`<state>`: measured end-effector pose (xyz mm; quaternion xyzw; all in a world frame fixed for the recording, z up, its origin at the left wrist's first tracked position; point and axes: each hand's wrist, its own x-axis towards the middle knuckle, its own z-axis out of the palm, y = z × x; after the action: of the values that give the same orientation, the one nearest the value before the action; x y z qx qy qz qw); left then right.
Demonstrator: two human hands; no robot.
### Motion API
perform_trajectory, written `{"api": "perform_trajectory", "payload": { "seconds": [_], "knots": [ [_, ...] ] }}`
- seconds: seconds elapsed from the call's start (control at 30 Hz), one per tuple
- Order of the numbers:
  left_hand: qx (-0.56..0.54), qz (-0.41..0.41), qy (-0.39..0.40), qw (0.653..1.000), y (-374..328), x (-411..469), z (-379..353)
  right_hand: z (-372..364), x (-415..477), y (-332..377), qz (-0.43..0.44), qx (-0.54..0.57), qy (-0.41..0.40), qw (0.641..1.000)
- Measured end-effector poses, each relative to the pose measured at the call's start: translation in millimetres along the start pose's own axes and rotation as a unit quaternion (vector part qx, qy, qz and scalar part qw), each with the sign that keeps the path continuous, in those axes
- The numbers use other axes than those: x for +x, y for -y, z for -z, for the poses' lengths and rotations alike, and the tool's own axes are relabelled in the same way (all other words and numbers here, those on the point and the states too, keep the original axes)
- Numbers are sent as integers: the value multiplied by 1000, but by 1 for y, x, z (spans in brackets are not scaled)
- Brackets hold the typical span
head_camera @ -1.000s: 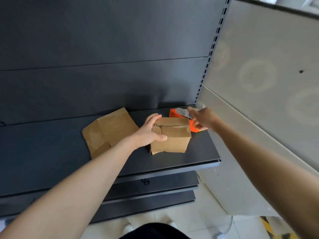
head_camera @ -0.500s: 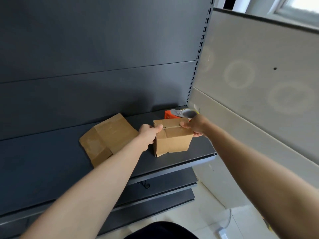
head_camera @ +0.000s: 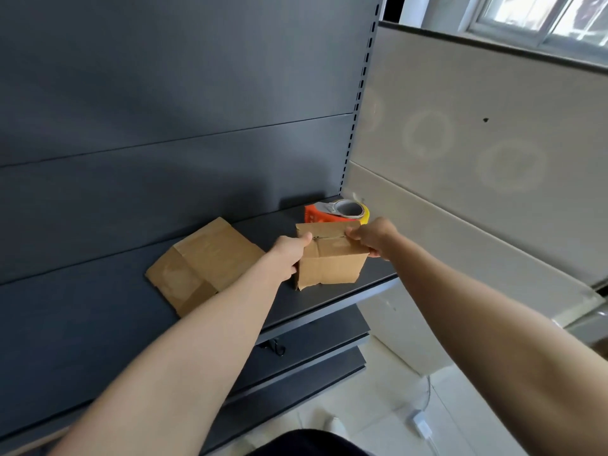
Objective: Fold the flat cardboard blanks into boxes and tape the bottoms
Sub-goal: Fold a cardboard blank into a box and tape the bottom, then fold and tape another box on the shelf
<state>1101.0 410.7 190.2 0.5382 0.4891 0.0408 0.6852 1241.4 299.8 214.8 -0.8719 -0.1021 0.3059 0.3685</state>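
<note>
A small folded cardboard box (head_camera: 332, 264) stands on the dark shelf (head_camera: 98, 311), its closed flaps facing up with a seam across the top. My left hand (head_camera: 289, 255) grips the box's left side, thumb on the top edge. On the right side, my right hand (head_camera: 371, 236) grips the box's upper corner, fingers curled over it. A flat cardboard blank (head_camera: 200, 264) lies on the shelf to the left of the box. Behind the box sits an orange tape dispenser (head_camera: 335, 212) with a roll of tape.
The shelf's front edge (head_camera: 329, 311) runs just below the box, with lower shelves beneath. A beige panel (head_camera: 460, 179) closes the right side. A white cable and plug (head_camera: 422, 426) lie on the tiled floor.
My right hand left the tape dispenser and came onto the box's right top corner. My left hand slid from the top to the left side. The camera tilted up.
</note>
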Motion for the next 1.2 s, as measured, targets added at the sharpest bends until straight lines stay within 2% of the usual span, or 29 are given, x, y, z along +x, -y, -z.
{"api": "perform_trajectory", "payload": {
  "seconds": [0.13, 0.27, 0.4, 0.47, 0.53, 0.67, 0.77, 0.9, 1.2],
  "knots": [
    [-40, -28, 22, 999, -7, -2, 10, 5, -22, 5, 11, 44, -53, 998],
    [-108, -55, -27, 992, -12, -6, 24, 0, -37, 24, 25, 104, -103, 989],
    [-152, -92, -7, 984, -8, -9, 40, -14, -45, 34, 42, 101, -107, 988],
    [-136, -117, -2, 984, -5, -12, 52, -22, -51, 39, 44, 122, -79, 988],
    [-133, -134, -33, 981, -4, -13, 65, -28, -57, 46, 38, 158, -26, 986],
    [-229, -104, -59, 966, -7, -27, 87, -43, -64, 59, 19, 194, 69, 978],
    [-220, -66, -70, 971, -8, -27, 106, -56, -63, 71, 26, 172, 115, 978],
    [-203, -27, -155, 966, -6, -34, 122, -69, -62, 85, 56, 112, 177, 976],
    [-260, -61, -321, 909, 11, -57, 162, -109, -53, 110, 102, 96, 262, 955]
  ]
}}
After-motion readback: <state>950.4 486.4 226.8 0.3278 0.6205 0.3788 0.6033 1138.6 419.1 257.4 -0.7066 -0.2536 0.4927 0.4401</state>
